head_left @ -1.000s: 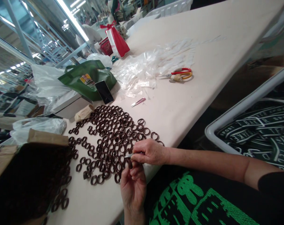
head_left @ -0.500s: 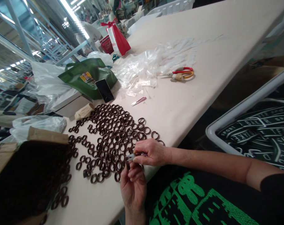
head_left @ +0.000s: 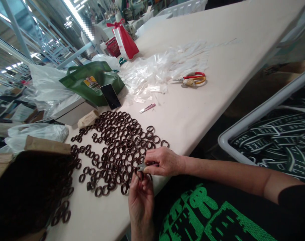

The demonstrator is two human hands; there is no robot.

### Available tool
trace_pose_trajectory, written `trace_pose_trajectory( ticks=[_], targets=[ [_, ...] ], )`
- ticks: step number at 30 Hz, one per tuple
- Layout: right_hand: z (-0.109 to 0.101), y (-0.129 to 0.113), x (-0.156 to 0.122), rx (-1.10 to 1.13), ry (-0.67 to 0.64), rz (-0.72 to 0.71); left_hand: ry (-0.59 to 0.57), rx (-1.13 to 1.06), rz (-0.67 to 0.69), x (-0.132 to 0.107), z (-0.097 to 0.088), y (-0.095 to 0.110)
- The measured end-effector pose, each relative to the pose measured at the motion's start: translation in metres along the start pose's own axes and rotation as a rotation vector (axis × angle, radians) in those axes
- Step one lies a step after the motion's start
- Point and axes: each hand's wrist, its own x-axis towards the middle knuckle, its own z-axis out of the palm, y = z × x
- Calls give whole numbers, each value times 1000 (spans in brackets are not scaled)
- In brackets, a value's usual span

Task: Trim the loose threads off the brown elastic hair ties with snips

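My right hand (head_left: pixel 165 161) is closed around small thread snips (head_left: pixel 141 166), whose silver blades stick out to the left past the fingertips. Just below, my left hand (head_left: pixel 141 202) pinches a dark brown loop (head_left: pixel 140 175) between thumb and fingers, palm turned up. The blades are at the loop's upper edge; whether they touch it I cannot tell. Under and beyond both hands, many similar brown loops (head_left: pixel 119 144) lie spread in a loose heap on the pale table (head_left: pixel 182 124).
An open cardboard box (head_left: pixel 48 146) stands at left. Behind the heap are a green bag (head_left: pixel 79 83), a phone (head_left: pixel 110 97), pink-handled snips (head_left: pixel 147 108), clear plastic sheets (head_left: pixel 152 67) and red-and-yellow-handled scissors (head_left: pixel 192 79). A pale-rimmed bin (head_left: pixel 228 147) of printed straps is at right.
The brown loop in my left fingers now shows more open, turned toward the camera, and the left hand has shifted slightly. The right hand keeps the snips in almost the same place.
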Motion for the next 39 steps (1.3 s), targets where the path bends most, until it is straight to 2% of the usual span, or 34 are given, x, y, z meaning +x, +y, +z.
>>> trace_pose_trajectory(
  ticks=[4,9,16,22,26,32,39],
  targets=[
    [2,2,-1,5,-30,8,44,2,-14,-1,1,-1],
    [5,6,-2,48,-64,11,33,11,-26,-2,3,-1],
    [5,7,-3,115,-47,14,43,46,-15,1,-5,-3],
    [5,10,-3,145,-17,0,-20,135,45,1,-1,-2],
    [4,14,-1,66,-12,-17,1,269,187,0,4,2],
    [-8,15,2,-57,71,37,46,411,450,2,7,12],
    [-13,9,10,-120,70,13,135,479,555,1,4,19]
  ],
)
